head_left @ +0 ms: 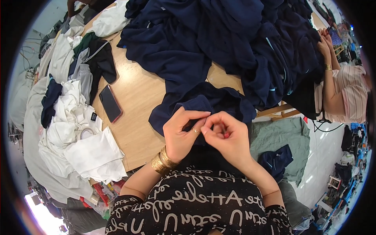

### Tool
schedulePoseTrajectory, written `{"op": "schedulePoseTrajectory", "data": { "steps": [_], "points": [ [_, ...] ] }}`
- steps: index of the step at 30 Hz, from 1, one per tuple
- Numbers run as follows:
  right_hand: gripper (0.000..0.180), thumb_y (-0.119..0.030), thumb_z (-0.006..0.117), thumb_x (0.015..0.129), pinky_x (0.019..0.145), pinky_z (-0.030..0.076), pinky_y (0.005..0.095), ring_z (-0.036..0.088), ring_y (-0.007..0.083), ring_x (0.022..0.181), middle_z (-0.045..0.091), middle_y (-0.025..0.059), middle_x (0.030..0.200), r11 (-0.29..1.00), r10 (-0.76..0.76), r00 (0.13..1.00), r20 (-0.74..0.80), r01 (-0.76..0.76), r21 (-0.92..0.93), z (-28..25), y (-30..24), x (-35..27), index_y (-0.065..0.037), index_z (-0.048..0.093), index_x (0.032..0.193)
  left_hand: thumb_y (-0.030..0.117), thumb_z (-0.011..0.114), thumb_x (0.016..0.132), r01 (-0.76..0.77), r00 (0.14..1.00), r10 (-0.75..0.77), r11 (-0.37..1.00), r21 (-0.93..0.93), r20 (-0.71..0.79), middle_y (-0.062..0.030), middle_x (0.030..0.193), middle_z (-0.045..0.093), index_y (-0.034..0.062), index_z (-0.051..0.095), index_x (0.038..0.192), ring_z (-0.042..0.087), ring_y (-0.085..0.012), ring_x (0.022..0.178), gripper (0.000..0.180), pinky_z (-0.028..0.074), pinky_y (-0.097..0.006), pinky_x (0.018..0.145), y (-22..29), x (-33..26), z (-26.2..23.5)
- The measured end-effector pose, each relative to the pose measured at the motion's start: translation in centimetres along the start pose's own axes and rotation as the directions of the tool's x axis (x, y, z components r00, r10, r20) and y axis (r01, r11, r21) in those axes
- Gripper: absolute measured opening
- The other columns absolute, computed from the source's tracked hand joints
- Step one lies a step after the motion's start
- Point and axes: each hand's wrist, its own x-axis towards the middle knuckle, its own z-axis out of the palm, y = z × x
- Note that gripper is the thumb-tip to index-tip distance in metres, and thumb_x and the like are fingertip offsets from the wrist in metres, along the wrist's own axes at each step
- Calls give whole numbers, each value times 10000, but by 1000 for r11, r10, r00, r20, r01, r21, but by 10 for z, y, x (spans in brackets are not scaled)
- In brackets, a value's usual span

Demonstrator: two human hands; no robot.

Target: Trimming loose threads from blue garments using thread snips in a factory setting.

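Both hands meet over a dark navy knit garment point(221, 96) at the table's near edge. My left hand point(178, 129), with gold bangles at the wrist and a ring, pinches a folded edge of this garment between thumb and fingers. Its fingertips almost meet those of my right hand point(229, 133), which is closed in a pinch just beside them. Something small and red shows among the right hand's curled fingers; I cannot make out its kind. Further navy garments point(172, 43) lie heaped just beyond, some with light blue trim.
A phone point(111, 103) lies on the wooden table point(143, 92). White garments point(64, 129) and a roll of tape point(86, 133) sit at left. At right are a grey-green cloth point(282, 137) with a navy piece on it, and another person's arm point(333, 86).
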Motion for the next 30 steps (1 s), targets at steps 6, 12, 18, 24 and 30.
{"op": "schedulePoseTrajectory", "data": {
  "steps": [6, 12, 18, 24, 30],
  "points": [
    [305, -132, 721, 743, 529, 446, 230, 515, 108, 553, 560, 21, 686, 900, -197, 980, 4, 183, -395, -10, -11, -5, -43, 547, 977, -8, 579, 871, 278, 954, -295, 806, -523, 52, -21, 891, 600, -27, 566, 943, 526, -44, 764, 76, 434, -171, 701, 0, 1, 1],
    [223, -168, 674, 805, 532, 456, 260, 553, 164, 579, 582, 56, 720, 758, -414, 900, -134, 260, -598, -15, 9, 2, -34, 558, 942, 29, 586, 877, 330, 938, -334, 782, -529, 91, 15, 881, 562, -9, 546, 952, 478, -28, 769, 94, 393, -158, 705, -2, -3, -1],
    [233, -85, 722, 755, 549, 466, 213, 575, 120, 589, 627, 57, 779, 876, -359, 905, -226, 245, -415, -9, 13, 5, -24, 565, 917, -16, 570, 867, 259, 960, -275, 815, -518, 47, -9, 969, 547, -14, 538, 1018, 464, -28, 804, 154, 391, -163, 709, 1, 2, 5],
    [155, -72, 687, 773, 517, 431, 228, 522, 105, 539, 583, 44, 682, 870, -355, 925, -135, 274, -410, 0, 13, 12, -33, 577, 874, -54, 584, 814, 124, 992, -117, 952, -280, 44, -10, 897, 509, 29, 624, 1052, 442, -39, 703, 255, 368, -164, 602, 2, -2, 0],
    [119, -63, 693, 765, 467, 362, 204, 411, 67, 489, 493, 14, 586, 921, -248, 968, -31, 226, -317, 3, -1, 5, -46, 590, 824, 1, 661, 765, -52, 998, 53, 998, -34, 18, -41, 713, 563, 67, 672, 983, 500, -125, 609, 228, 414, -220, 536, 3, 0, -2]
  ]
}}
